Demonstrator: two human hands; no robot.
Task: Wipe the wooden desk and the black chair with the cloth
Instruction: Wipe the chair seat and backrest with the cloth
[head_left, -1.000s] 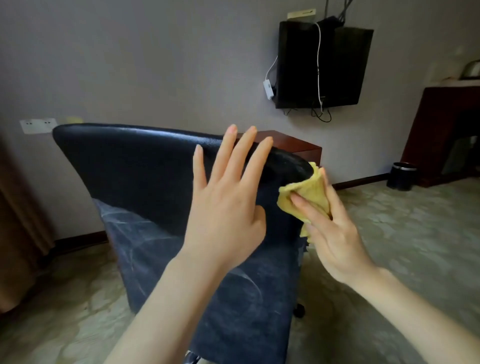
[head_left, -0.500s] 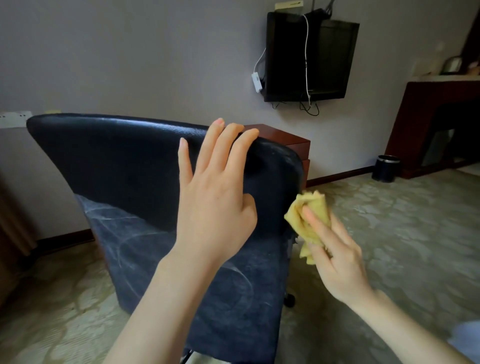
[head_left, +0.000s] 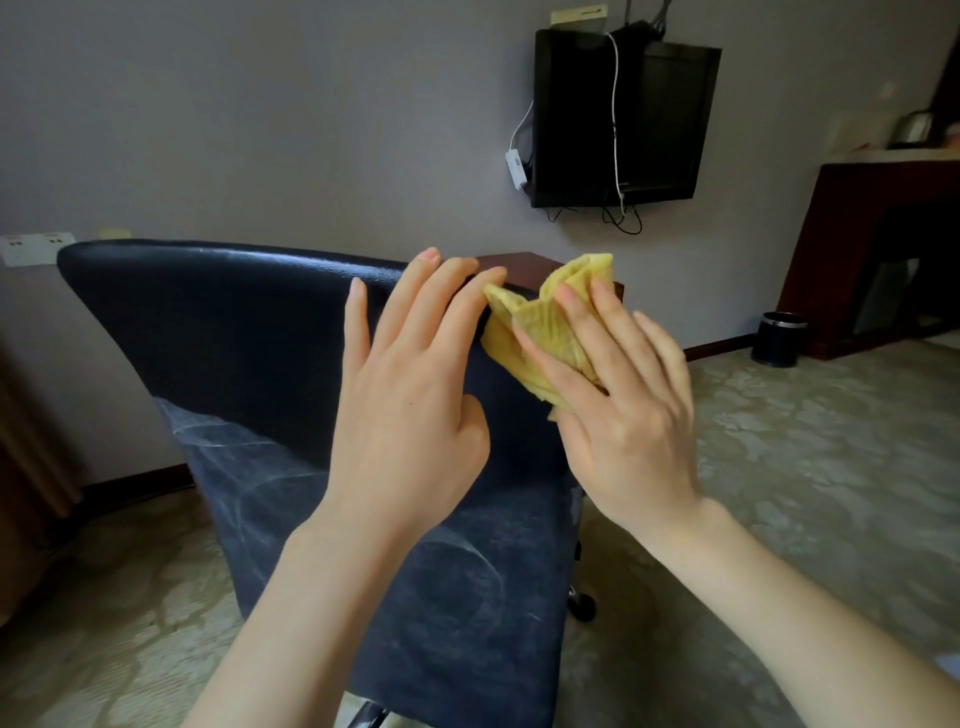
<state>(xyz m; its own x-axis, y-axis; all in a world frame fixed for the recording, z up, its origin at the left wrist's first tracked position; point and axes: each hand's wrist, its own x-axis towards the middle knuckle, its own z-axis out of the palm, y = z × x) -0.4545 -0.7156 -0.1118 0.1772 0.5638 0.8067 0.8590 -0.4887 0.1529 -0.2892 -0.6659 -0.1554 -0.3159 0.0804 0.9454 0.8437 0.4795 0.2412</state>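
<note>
Left hand (head_left: 410, 415): lying flat against the back of the black chair (head_left: 234, 332).
Right hand (head_left: 623, 415): holding the yellow cloth (head_left: 540, 332), apparently against its two-o'clock corner.

Crumpled yellow cloth (head_left: 540, 332) lies against top right edge of black chair (head_left: 234, 332)
</note>
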